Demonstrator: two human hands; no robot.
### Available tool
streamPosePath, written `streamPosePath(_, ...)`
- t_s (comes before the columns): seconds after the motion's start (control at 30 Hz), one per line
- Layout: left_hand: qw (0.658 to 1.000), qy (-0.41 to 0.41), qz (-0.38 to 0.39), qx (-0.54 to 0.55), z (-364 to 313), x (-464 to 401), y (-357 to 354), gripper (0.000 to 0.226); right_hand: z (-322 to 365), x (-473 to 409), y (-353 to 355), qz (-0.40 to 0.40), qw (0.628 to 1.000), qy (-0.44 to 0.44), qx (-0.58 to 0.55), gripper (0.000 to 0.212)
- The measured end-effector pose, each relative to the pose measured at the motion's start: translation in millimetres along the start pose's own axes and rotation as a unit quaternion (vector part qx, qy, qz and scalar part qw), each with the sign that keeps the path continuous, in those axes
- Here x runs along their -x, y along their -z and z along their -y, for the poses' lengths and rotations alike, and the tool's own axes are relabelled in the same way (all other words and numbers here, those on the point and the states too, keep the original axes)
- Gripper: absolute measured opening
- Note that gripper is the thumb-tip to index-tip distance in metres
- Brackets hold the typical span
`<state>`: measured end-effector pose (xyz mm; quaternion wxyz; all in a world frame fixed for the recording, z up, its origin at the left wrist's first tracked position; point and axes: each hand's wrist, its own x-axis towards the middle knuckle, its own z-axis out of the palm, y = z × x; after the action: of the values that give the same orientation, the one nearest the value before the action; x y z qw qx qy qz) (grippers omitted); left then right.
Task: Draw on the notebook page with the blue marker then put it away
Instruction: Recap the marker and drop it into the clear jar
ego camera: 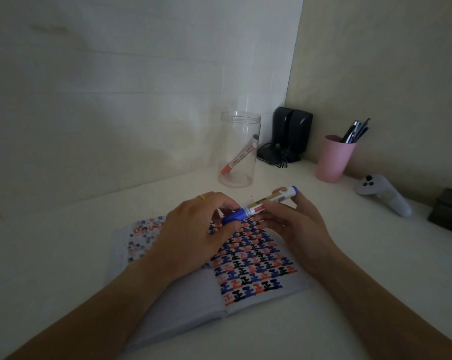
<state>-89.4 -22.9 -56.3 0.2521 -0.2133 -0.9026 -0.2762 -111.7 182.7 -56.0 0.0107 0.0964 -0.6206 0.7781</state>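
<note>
An open notebook (191,297) lies on the white desk, its right page covered in blue, red and black marks. Above that page I hold the blue marker (267,202) nearly level, its blue end pointing up and right. My right hand (290,224) grips the white barrel. My left hand (193,229) pinches the blue cap (234,217), which sits on the marker's left end. A clear plastic jar (236,149) stands behind the notebook with a red marker (239,155) leaning inside.
A pink cup (332,159) with pens stands at the back right, black speakers (290,135) in the corner. A white controller (386,194) and a dark object (451,214) lie at the right. Walls close off the back and right.
</note>
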Motion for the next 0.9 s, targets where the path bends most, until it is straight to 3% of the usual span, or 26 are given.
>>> streamPosePath(0.1, 1.0, 0.001, -0.01, 0.021, -2, 0, 1, 0.024, 2, 2, -2, 0.013, 0.999, -0.011, -0.045, 0.009)
streamPosePath(0.27, 0.998, 0.015, -0.015, 0.061, -5, -1, 5, 0.026, 3, 4, -3, 0.015, 0.995, -0.032, -0.092, 0.029)
streamPosePath(0.67, 0.985, 0.041, 0.007, 0.168, -17, 2, 7, 0.015, 2, 13, 0, 0.061, 0.993, -0.019, -0.095, 0.027)
streamPosePath(0.8, 0.96, 0.096, 0.015, 0.264, -17, -4, 9, 0.022, 5, 10, -5, 0.04, 0.992, -0.014, -0.122, 0.026)
streamPosePath(0.9, 0.908, 0.154, 0.052, 0.386, -12, -12, 11, 0.028, 8, 2, 4, -0.048, 0.993, 0.003, -0.108, 0.028)
